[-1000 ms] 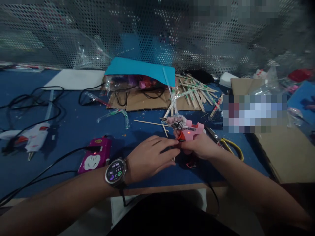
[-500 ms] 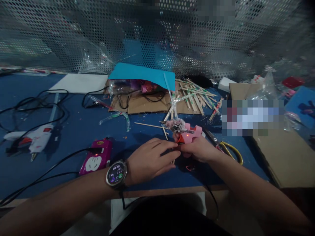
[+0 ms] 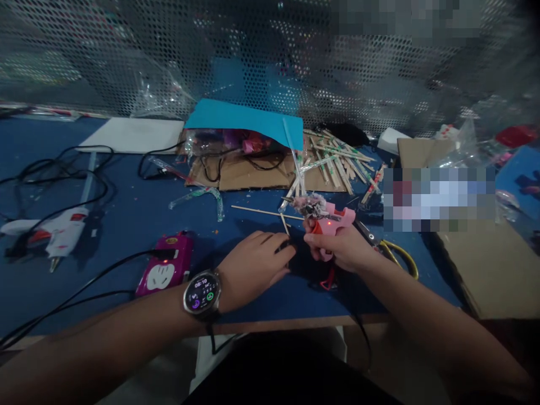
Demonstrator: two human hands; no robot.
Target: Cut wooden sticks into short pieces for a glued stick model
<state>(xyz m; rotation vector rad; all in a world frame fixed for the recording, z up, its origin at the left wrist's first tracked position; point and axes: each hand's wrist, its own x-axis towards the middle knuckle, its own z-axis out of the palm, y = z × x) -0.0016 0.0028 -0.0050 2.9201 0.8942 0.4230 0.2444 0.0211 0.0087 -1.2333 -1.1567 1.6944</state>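
Glue gun (image 3: pixel 327 227), pink, a small light lit on its side, sits in the grip of the right hand (image 3: pixel 337 247), above the near half of a blue table (image 3: pixel 236 315), right of centre; fingers wrapped round its handle, nozzle end aimed left and far, that end matted with a grey fuzzy clump (image 3: pixel 311 206); left hand (image 3: pixel 253 267) apart from it, just to the left, palm down, fingers bent inward; whether they pinch anything I cannot tell; smartwatch (image 3: pixel 202 293) on that wrist.

Beyond the hands, a long thin stick (image 3: pixel 257 210) lies nearly crosswise, a short stick (image 3: pixel 286 223) slanting near from it; scissors (image 3: pixel 399 254) with yellow handles right of the right hand, partly hidden by the forearm; magenta power strip (image 3: pixel 166 261) left of the left hand, a black plug in it; farther left, a white glue gun (image 3: pixel 67 230), lying on the table.

Far side: blue sheet (image 3: pixel 244 119) over bagged bits and cardboard (image 3: pixel 253 173); heap of wooden sticks (image 3: pixel 337 160) to its right; perforated screen (image 3: pixel 126 62) behind all.
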